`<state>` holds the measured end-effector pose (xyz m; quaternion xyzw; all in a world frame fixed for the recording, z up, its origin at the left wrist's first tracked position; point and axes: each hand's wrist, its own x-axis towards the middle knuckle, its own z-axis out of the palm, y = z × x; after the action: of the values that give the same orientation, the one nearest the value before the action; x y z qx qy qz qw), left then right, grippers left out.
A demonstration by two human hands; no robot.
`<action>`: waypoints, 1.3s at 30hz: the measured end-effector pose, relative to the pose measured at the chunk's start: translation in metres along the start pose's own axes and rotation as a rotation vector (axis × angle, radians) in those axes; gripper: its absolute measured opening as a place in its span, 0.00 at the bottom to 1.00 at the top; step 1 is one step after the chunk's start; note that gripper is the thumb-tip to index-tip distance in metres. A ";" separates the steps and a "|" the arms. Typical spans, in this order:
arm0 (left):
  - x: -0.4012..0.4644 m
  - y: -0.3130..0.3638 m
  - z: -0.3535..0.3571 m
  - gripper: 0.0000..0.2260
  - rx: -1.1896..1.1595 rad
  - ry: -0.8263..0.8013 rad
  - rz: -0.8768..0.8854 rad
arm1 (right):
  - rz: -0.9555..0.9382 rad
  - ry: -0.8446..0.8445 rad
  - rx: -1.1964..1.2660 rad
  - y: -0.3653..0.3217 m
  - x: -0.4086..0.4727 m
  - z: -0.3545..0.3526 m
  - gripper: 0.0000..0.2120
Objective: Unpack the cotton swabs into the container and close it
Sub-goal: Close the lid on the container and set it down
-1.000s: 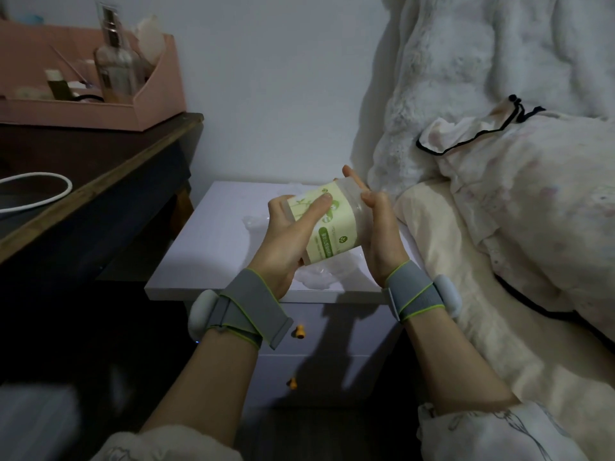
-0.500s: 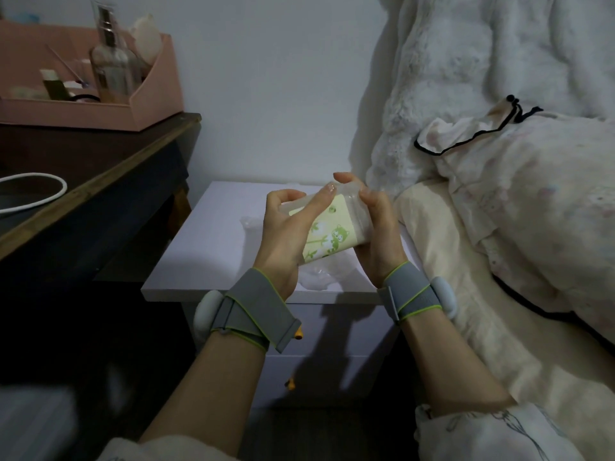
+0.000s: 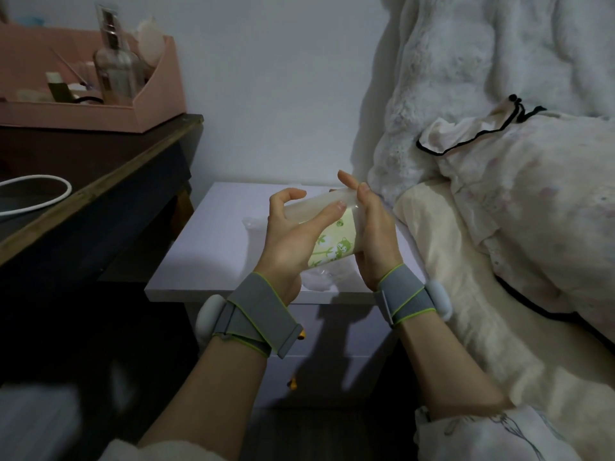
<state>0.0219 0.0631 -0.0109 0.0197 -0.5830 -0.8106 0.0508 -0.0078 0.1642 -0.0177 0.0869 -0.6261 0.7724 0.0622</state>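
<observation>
Both hands hold the pack [image 3: 327,242] of cotton swabs in the air, above the front part of the white table [image 3: 213,247]. The pack lies tilted, its clear end up and away, its yellow-green label toward the wrists. The left hand [image 3: 293,237] grips it from the left side: the thumb is curled above the clear part and the index finger lies across it. The right hand [image 3: 374,241] grips it from the right, with the fingers curled round the upper end. Under the pack, on the table, lies some clear plastic [image 3: 321,282]; if this is the container, I cannot tell. On the dark desk [image 3: 100,168] at left stands a pink box [image 3: 156,101] with a bottle [image 3: 114,71]. A bed [image 3: 466,247] is at right.
</observation>
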 end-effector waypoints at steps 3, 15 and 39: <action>0.001 0.000 0.001 0.20 0.000 0.004 -0.019 | -0.026 0.023 -0.028 0.003 0.000 -0.001 0.14; 0.001 0.002 -0.002 0.18 0.030 0.025 0.028 | -0.045 0.040 0.032 0.002 -0.002 0.006 0.15; 0.002 -0.003 -0.004 0.24 0.008 0.025 0.006 | -0.050 -0.188 -0.163 0.003 0.004 -0.008 0.18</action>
<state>0.0202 0.0602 -0.0150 0.0286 -0.5854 -0.8080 0.0604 -0.0133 0.1716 -0.0217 0.1692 -0.6873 0.7058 0.0295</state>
